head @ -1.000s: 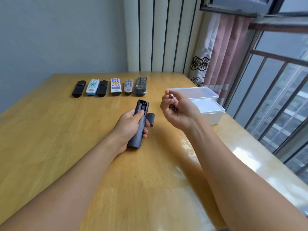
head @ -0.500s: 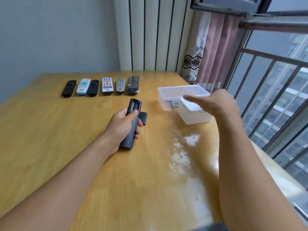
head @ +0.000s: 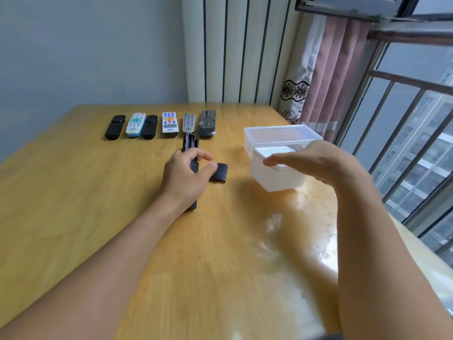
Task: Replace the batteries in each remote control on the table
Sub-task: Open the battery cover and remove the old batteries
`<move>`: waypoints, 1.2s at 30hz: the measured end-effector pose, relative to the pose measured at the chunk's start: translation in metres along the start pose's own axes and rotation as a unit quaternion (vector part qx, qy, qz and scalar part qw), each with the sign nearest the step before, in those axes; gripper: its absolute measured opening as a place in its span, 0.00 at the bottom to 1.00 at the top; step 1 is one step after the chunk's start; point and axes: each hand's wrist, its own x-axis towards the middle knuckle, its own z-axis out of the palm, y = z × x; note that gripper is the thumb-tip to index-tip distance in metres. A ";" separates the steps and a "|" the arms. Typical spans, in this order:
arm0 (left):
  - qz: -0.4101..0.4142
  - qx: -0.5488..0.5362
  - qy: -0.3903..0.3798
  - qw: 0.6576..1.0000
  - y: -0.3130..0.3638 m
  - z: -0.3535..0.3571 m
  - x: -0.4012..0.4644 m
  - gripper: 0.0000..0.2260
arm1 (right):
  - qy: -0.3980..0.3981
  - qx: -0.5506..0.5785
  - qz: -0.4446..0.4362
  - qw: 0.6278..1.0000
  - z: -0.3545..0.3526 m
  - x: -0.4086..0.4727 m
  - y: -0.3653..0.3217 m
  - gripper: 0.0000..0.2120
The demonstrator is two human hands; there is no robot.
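Right hand pulled back above white box, grip relaxed, left hand gripping black remote

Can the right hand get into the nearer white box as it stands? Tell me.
Probably not straight in. The right hand hovers open just above the nearer white box, but its lid looks shut, so it would have to come off first. Nothing else lies in the way.
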 end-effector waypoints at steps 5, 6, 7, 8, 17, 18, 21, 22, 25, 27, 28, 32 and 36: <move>0.026 0.100 -0.087 0.991 0.016 -0.028 -0.003 0.44 | -0.114 0.037 -0.066 0.991 0.037 -0.020 -0.048 0.34; 0.033 0.127 -0.090 0.987 0.016 -0.034 -0.004 0.47 | -0.136 0.040 -0.072 0.987 0.045 -0.022 -0.054 0.34; 0.037 0.157 -0.089 0.983 0.015 -0.040 -0.005 0.47 | -0.154 0.044 -0.077 0.984 0.053 -0.023 -0.058 0.34; 0.039 0.176 -0.087 0.980 0.015 -0.043 -0.005 0.46 | -0.164 0.056 -0.079 0.982 0.059 -0.024 -0.060 0.35; -0.035 -0.035 -0.075 0.996 -0.013 -0.108 0.007 0.23 | 0.038 0.026 -0.405 0.913 0.095 -0.023 -0.089 0.19; -0.044 -0.044 -0.072 0.995 -0.016 -0.113 0.006 0.21 | 0.056 -0.024 -0.431 0.900 0.101 -0.021 -0.097 0.19; -0.071 -0.080 -0.062 0.992 -0.022 -0.123 0.006 0.19 | 0.067 -0.093 -0.504 0.856 0.108 -0.012 -0.115 0.16; -0.082 -0.092 -0.057 0.991 -0.025 -0.127 0.008 0.17 | 0.066 -0.080 -0.523 0.846 0.112 -0.009 -0.121 0.15; -0.110 -0.120 -0.044 0.986 -0.030 -0.135 0.012 0.15 | 0.072 -0.042 -0.558 0.826 0.125 0.002 -0.133 0.17; -0.128 -0.124 -0.029 0.984 -0.033 -0.136 0.013 0.21 | 0.072 -0.034 -0.572 0.817 0.132 0.007 -0.138 0.16; -0.136 -0.124 -0.026 0.982 -0.035 -0.136 0.014 0.23 | 0.071 -0.032 -0.576 0.814 0.134 0.008 -0.139 0.16; -0.146 -0.126 -0.028 0.981 -0.040 -0.132 0.016 0.26 | 0.078 -0.034 -0.578 0.811 0.139 0.012 -0.138 0.16; -0.120 -0.119 -0.051 0.984 -0.040 -0.128 0.019 0.26 | 0.102 -0.031 -0.574 0.812 0.132 0.018 -0.139 0.19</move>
